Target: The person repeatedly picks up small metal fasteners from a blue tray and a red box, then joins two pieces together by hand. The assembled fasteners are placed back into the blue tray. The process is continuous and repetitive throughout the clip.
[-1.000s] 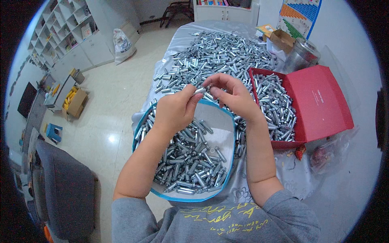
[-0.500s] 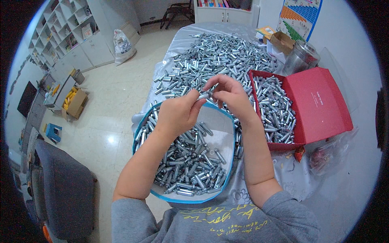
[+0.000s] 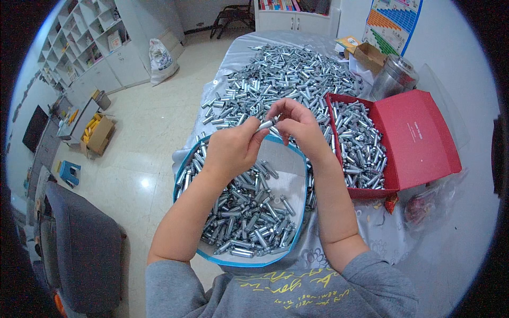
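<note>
A grey sweatshirt is being worn, with yellow lettering being displayed across the chest. Both sleeves are being kept pushed up above the elbows, so the forearms are being left bare. No gloves, rings or watch are being worn on the left hand (image 3: 231,150) or right hand (image 3: 299,127).

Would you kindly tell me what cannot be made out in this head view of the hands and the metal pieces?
- Small metal piece: too small to tell its exact form; the left hand and right hand cover its ends.
- Blue-rimmed tray: its middle is hidden by the left forearm.
- Red box: its inner bottom is buried under metal sleeves.
- Clear jar: its contents are blurred.
</note>
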A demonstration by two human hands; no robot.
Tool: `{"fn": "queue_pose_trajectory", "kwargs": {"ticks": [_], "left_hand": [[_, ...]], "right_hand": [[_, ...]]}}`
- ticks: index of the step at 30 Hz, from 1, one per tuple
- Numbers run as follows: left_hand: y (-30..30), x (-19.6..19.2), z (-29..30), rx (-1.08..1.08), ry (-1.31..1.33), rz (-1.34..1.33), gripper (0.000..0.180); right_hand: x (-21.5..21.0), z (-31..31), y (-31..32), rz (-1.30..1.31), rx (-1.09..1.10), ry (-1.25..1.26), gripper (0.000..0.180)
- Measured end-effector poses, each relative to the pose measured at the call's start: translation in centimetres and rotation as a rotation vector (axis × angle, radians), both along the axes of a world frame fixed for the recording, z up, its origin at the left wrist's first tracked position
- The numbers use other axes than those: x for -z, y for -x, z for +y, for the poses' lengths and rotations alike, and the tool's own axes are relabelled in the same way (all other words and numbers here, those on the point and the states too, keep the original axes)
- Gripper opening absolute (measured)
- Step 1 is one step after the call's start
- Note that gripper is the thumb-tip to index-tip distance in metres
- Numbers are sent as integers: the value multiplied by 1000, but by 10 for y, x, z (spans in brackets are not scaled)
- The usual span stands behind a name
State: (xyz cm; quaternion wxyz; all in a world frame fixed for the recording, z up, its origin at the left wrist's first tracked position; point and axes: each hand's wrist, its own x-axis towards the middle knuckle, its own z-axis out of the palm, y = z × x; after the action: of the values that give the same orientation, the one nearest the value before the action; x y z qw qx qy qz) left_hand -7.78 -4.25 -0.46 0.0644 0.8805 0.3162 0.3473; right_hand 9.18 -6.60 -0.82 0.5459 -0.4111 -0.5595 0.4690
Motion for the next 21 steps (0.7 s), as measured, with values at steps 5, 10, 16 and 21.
{"fn": "queue_pose_trajectory", "kwargs": {"ticks": [5, 10, 16, 21], "left_hand": [[0, 2, 1, 7, -23, 8, 17], [4, 0, -1, -9, -16, 14, 17], [0, 2, -1, 1, -6, 16, 16], [-1, 1, 0, 4, -1, 30, 16]], "right_hand": [[5, 2, -7, -80, -147, -22, 19], [-9, -9, -9, -30, -167, 224, 17], [-1, -1, -3, 31, -60, 64, 15], [2, 4, 0, 69, 56, -16, 15]]}}
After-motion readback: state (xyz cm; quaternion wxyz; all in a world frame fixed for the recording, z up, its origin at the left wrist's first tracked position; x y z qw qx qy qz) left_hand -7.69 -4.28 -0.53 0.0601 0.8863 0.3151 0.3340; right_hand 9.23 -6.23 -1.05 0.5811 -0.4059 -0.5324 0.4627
